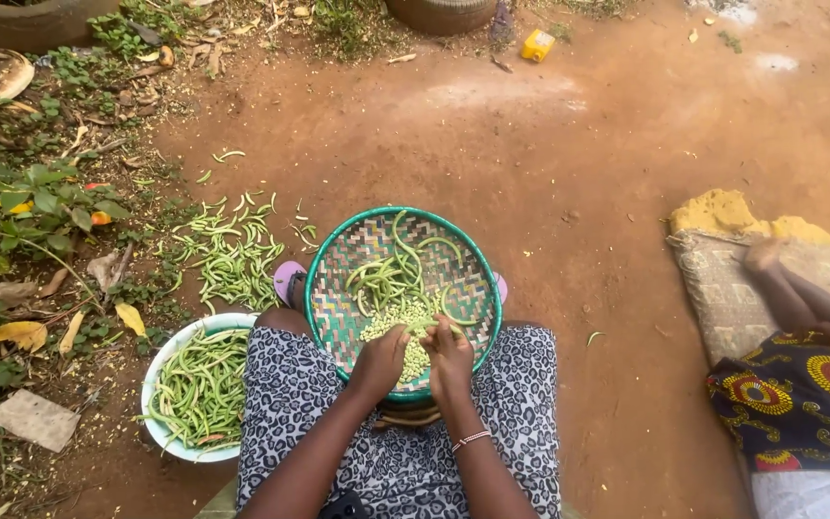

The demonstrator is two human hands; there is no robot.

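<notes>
Woven tray, round, green-rimmed, resting on lap over patterned skirt. Inside tray: heap of shelled pale green beans near centre, unshelled green pods toward 12 o'clock.

Left hand at tray's 6 o'clock edge, fingers curled inward at the bean heap; whether anything is pinched cannot be told. Right hand just beside it, touching or nearly touching, fingers closed on a green pod at the heap's edge. Bracelet on right wrist.

White basin full of unshelled pods, on ground at 8 o'clock of tray, just beside the skirt. Loose emptied pods scattered on bare earth at 10 o'clock of tray. Yellow container far off at 12 o'clock. Woven mat at 3 o'clock, well apart, with another person's limb and patterned cloth on it.
</notes>
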